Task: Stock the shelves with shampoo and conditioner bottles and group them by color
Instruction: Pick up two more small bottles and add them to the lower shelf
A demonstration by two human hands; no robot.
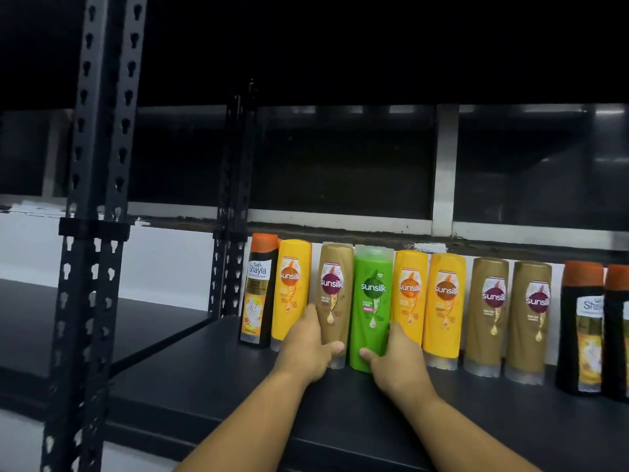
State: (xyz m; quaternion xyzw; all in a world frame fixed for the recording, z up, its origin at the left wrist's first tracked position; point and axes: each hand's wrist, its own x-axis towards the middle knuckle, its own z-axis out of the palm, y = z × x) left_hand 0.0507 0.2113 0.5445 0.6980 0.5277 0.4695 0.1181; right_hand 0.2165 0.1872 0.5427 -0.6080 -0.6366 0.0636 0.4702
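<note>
A row of bottles stands along the back of the dark shelf (211, 379). From the left: a black bottle with an orange cap (259, 289), a yellow bottle (292, 287), a gold-brown bottle (335, 294), a green bottle (372, 301), two yellow bottles (410, 294) (444, 301), two gold-brown bottles (487, 311) (529, 318) and two black orange-capped bottles (580, 321) (617, 328) at the right edge. My left hand (306, 349) grips the lower part of the left gold-brown bottle. My right hand (396, 356) grips the base of the green bottle.
A perforated black metal upright (98, 199) stands in the near left, with a second upright (235, 206) behind it beside the first bottle. A lower dark shelf (41, 321) lies to the left. A white wall and dark window panes are behind the row.
</note>
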